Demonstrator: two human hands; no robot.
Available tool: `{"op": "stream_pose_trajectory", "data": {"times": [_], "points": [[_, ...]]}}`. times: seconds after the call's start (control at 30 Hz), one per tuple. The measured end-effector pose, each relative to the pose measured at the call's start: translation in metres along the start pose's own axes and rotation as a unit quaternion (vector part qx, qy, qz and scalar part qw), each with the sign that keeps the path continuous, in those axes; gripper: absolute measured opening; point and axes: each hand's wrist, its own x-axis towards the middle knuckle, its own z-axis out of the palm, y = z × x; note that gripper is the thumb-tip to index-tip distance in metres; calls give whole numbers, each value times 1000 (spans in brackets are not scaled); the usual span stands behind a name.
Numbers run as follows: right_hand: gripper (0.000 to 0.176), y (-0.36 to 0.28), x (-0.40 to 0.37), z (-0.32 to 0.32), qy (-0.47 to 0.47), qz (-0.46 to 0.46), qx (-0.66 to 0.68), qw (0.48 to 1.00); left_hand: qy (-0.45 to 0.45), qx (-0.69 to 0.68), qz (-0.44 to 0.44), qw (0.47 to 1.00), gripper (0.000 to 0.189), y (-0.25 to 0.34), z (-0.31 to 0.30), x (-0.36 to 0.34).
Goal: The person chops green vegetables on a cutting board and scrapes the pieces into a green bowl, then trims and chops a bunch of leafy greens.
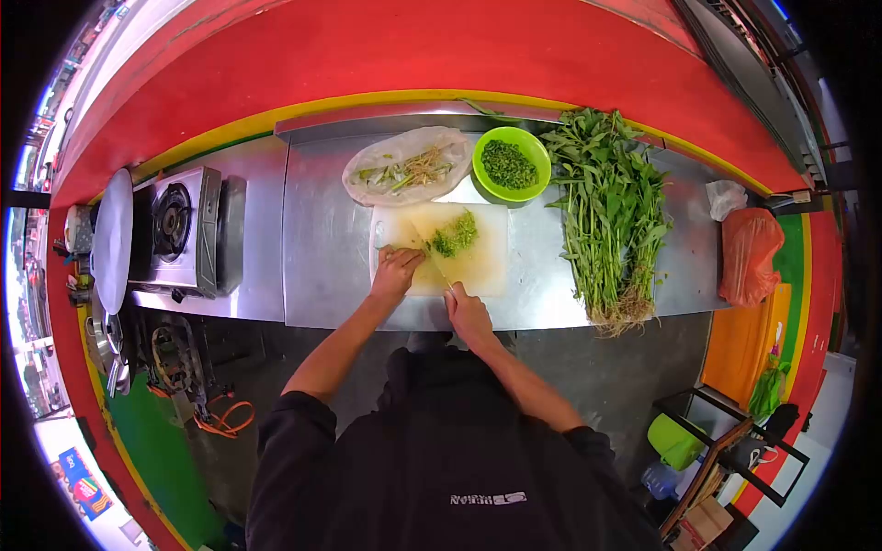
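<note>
A white cutting board (487,271) lies on the steel counter near its front edge. Chopped greens (455,235) are heaped on its upper middle. My right hand (469,313) is closed round the handle of a knife (438,264), whose blade slants up and left across the board beside the greens. On the board's left part, my left hand (401,269) has its fingers curled together close to the blade; what they press on is too small to make out. Behind the board are a green bowl (511,165) of chopped greens and a clear plastic bag (404,165) with stems and roots.
Long leafy stalks with roots (611,220) cover the counter at the right. Further right sits a red plastic bag (751,255). A gas stove (175,230) stands at the left, beside a large round lid (112,241). A red wall rises behind the counter.
</note>
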Motion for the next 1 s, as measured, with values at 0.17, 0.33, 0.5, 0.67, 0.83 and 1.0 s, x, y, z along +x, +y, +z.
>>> {"op": "stream_pose_trajectory", "data": {"times": [0.17, 0.33, 0.5, 0.67, 0.83, 1.0], "points": [[29, 4, -11, 0, -44, 12, -5, 999, 6, -3, 12, 1000, 22, -5, 4, -2], [28, 2, -10, 7, -27, 23, -18, 999, -8, -7, 18, 1000, 24, -4, 1, -2], [26, -10, 7, 7, -9, 14, -20, 1000, -4, -1, 17, 1000, 25, -3, 2, -1], [28, -7, 1, 3, -14, 16, 9, 1000, -14, 14, 19, 1000, 27, 4, -11, -1], [29, 1, -17, 6, -10, 26, 1, 1000, -20, 57, 6, 998, 31, 9, -10, -5], [28, 5, -14, 11, -19, 22, -27, 999, -11, 38, 15, 999, 31, 3, -7, -5]]}}
